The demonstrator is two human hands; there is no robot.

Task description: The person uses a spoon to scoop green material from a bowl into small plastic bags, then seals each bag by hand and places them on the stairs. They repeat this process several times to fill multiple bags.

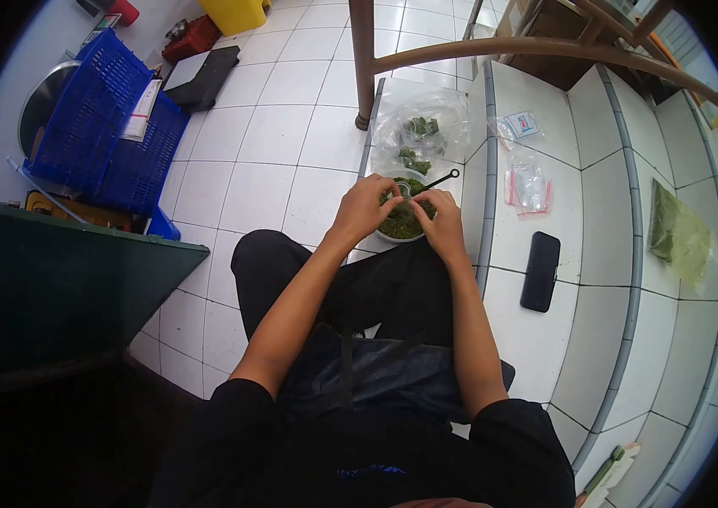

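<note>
My left hand [365, 207] and my right hand [443, 222] meet above a round clear tub [399, 240] of green chopped leafy matter [401, 222]. Fingers and thumbs of both hands are pinched together on what looks like a small clear plastic bag [405, 191], partly hidden by the fingers. A thin black handle [443, 179] with a ring at its end sticks out of the tub to the right. Just beyond the tub, a large clear plastic bag [452, 106] is spread out with green clumps [420, 127] on it.
Small bags with red strips [530, 188] and a black phone [541, 271] lie on the step at right. Farther right is a bag of green matter [676, 233]. A brown metal railing [494, 46] stands ahead. Blue crates [109, 127] and a dark green panel [63, 288] are at left.
</note>
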